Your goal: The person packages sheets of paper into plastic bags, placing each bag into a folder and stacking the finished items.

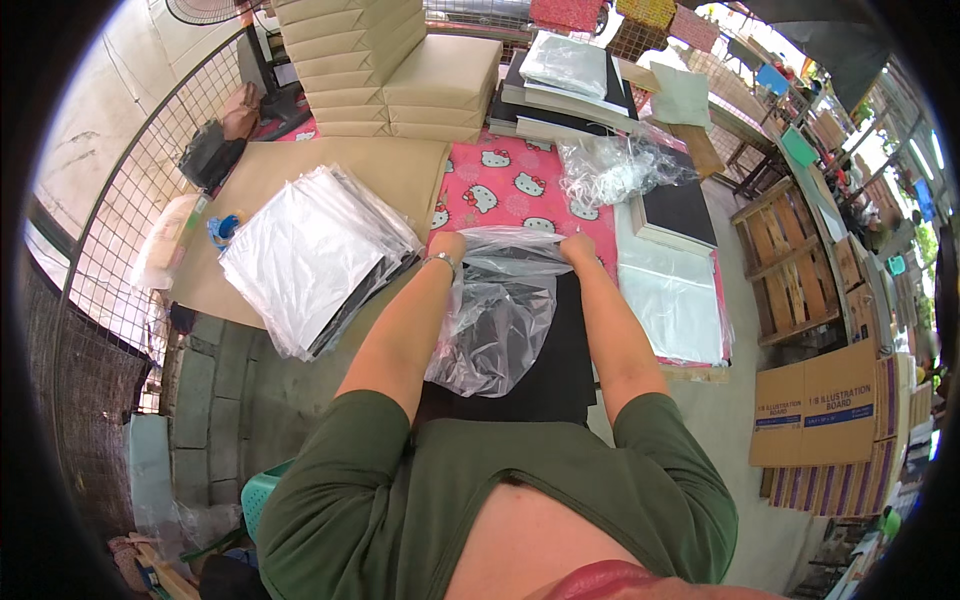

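With arms [395,325] stretched forward, a clear bag [500,345] is held between the left hand [447,245] and the right hand [578,250]. Brown paper [395,160] is spread at left, pink cloth [507,208] in the middle; at far right, cartons [812,440] are seen.

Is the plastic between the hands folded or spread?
Spread, though wrinkled: the plastic stretches between the left hand and right hand, its nearer part loose and crinkled.

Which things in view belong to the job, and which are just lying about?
Likely in the job:
clear plastic bag, held by left hand and right hand
flat black piece beneath it
plastic-covered stack

Seemingly unrelated:
wooden pallet
cardboard cartons
fan
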{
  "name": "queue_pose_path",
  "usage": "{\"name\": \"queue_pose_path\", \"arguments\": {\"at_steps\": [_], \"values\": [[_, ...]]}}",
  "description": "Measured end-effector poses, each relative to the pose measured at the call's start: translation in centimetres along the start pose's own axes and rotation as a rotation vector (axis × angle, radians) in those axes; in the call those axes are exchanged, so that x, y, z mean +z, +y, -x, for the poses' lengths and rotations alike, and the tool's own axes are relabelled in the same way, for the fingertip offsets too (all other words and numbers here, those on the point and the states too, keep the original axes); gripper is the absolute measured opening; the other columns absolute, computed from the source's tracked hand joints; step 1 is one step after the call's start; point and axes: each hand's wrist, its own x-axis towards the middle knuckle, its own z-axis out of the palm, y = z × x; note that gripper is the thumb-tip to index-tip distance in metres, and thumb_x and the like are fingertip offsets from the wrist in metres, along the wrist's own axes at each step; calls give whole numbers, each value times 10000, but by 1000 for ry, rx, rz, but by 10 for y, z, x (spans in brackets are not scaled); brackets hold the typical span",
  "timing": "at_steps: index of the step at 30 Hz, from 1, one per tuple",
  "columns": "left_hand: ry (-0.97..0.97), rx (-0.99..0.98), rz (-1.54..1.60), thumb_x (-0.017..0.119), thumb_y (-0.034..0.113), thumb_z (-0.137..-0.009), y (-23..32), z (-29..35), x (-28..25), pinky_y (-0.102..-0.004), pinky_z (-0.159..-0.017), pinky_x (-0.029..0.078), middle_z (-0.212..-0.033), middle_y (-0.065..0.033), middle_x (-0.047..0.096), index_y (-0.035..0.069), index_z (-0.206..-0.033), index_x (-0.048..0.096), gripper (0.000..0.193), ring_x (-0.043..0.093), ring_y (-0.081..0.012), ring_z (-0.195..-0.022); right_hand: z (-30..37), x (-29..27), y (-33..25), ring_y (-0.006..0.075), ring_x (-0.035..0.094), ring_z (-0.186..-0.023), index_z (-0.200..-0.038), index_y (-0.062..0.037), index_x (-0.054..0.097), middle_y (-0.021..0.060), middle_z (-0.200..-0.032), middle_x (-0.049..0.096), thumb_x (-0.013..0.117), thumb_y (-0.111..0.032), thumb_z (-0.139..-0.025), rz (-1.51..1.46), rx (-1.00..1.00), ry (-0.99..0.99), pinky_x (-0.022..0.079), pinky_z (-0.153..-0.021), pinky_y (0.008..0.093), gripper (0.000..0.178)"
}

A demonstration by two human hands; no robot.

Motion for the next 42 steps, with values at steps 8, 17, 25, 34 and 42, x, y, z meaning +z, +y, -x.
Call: {"name": "queue_pose_path", "arguments": {"at_steps": [8,17,25,34,42], "values": [[144,5,404,458,258,-788,25,8,-99,-429,-717,480,-829,-211,625,13,-810,647,310,621,-328,-797,-14,-55,29,381,603,-824,-814,11,651,240,-853,617,467,-233,-737,14,-75,222,472,-727,445,315],[155,62,1312,501,163,-795,10,73,-319,-308,-516,403,-629,-43,593,60,-709,611,174,532,-152,-555,89,-313,-21,151,607,-708,-1012,-22,552,85,-885,607,498,-159,-866,-1348,-102,-256,514,-646,301,207],[-532,-105,1826,496,149,-828,3,99,-302,-197,-335,244,-533,38,409,126,-630,472,201,320,-55,-390,109,-263,44,180,589,-959,-1163,-1,473,113,-1084,574,435,-121,-901,-1806,-349,-398,497,-820,319,291],[-406,251,2075,543,199,-855,22,116,-314,-149,-334,225,-656,22,526,78,-870,535,122,305,-12,-385,158,-259,18,190,491,-1074,-1138,0,492,84,-1125,528,493,-8,-806,-1904,-463,373,355,-967,340,333],[-404,37,2282,518,138,-865,7,120,-205,-182,-362,242,-596,45,448,94,-853,528,47,305,-32,-401,169,-133,40,206,469,-1126,-1104,0,474,119,-1153,522,485,49,-805,-2268,-317,253,324,-1021,345,304]]}}
